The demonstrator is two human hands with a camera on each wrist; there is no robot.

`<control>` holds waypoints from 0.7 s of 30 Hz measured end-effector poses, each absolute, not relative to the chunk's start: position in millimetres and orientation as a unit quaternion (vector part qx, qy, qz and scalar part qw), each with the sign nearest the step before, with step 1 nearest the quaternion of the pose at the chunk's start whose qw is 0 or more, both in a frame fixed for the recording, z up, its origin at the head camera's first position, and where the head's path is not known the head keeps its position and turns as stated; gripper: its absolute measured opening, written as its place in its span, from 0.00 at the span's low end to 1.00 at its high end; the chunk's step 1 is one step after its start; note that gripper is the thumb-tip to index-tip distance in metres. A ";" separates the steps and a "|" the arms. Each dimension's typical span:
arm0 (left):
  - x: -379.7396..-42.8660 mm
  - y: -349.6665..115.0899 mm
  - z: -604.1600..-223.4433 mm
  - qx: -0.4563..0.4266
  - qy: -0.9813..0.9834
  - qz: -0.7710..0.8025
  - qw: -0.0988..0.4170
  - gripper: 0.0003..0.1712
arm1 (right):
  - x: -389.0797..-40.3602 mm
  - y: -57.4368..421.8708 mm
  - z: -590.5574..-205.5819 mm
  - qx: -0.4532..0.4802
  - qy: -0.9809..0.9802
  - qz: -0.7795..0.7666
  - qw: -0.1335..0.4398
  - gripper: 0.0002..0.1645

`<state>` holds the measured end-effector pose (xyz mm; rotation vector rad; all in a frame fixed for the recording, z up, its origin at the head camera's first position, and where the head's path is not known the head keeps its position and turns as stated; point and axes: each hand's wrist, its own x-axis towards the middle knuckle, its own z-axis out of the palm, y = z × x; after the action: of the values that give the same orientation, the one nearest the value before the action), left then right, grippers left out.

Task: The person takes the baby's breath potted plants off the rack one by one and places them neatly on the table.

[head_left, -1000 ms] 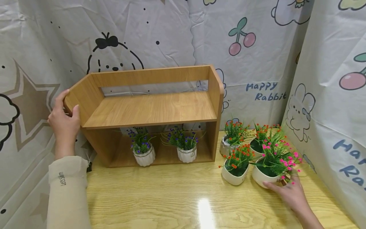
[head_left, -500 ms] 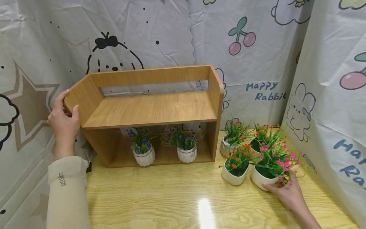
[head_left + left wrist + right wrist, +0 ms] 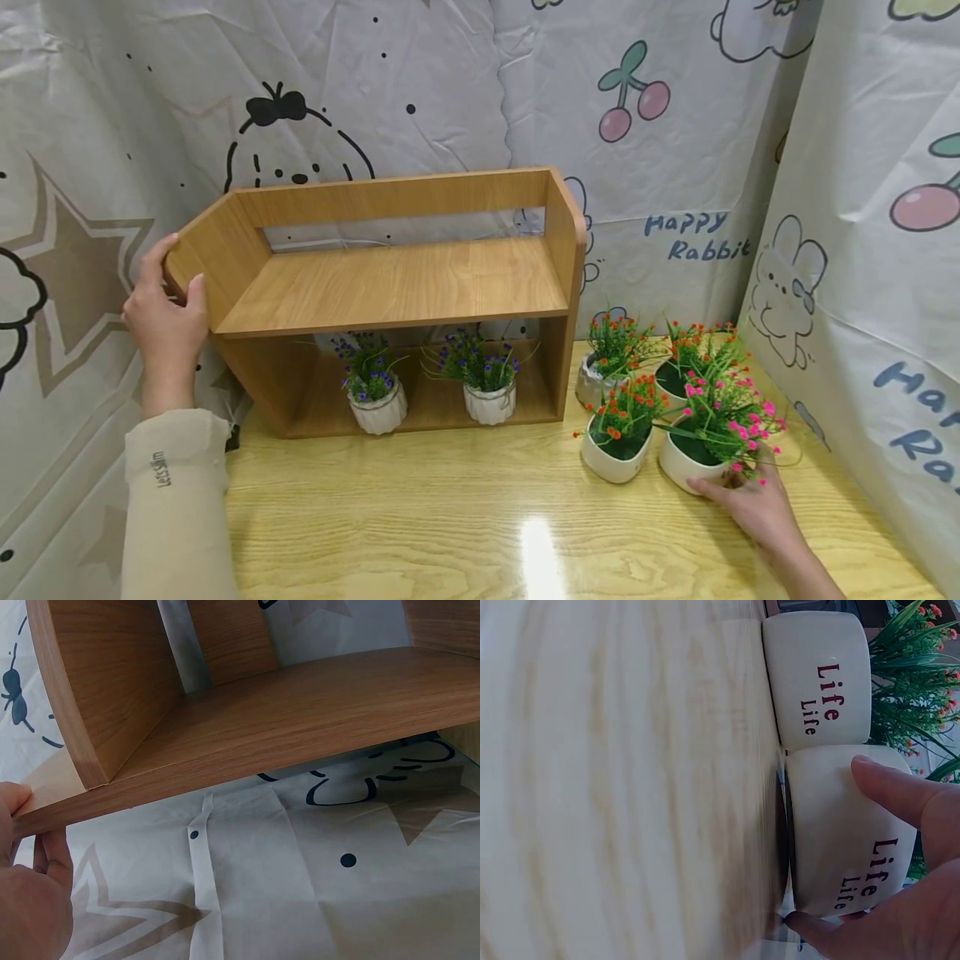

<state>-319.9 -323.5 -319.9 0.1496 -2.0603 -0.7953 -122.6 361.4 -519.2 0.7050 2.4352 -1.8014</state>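
Observation:
My left hand (image 3: 167,325) grips the left side panel of a two-tier wooden shelf (image 3: 405,279). In the left wrist view, the thumb and fingers of that hand (image 3: 37,900) lie on either side of the panel's edge. At the right, my right hand (image 3: 761,504) holds a white pot of pink flowers (image 3: 682,467), thumb at its front. The right wrist view shows this pot (image 3: 832,825), marked "Life", between thumb and fingers, with its base close to the tabletop. A matching pot of orange flowers (image 3: 615,458) stands just left of it.
Two more pots of orange-red flowers, one grey (image 3: 596,385) and one white (image 3: 667,383), stand behind. Two ribbed white pots with purple flowers, left (image 3: 381,411) and right (image 3: 491,404), sit on the shelf's lower tier. Printed cloth (image 3: 450,92) surrounds the wood-grain table (image 3: 390,517).
The pink-flowered pot and my right hand have shifted slightly left and toward me, mostly in the first half second. My left hand keeps its grip on the shelf.

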 end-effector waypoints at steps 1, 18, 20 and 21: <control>-319.9 -323.6 -319.6 0.061 -0.832 -0.320 0.449 0.31 | -123.1 361.6 -520.0 0.224 0.780 -0.584 0.012 0.88; -319.8 -323.8 -319.7 0.062 -0.832 -0.322 0.447 0.30 | -123.1 362.1 -527.8 0.178 0.832 -0.522 -0.056 0.77; -319.7 -323.7 -319.8 0.061 -0.832 -0.322 0.447 0.30 | -122.8 361.5 -528.1 0.176 0.830 -0.525 -0.059 0.76; -319.6 -323.6 -319.9 0.062 -0.832 -0.322 0.447 0.30 | -122.8 361.3 -528.2 0.175 0.830 -0.526 -0.061 0.76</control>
<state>-319.6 -323.6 -319.9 0.1535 -2.0613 -0.7983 -122.8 361.3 -528.2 0.5732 2.7128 -1.7204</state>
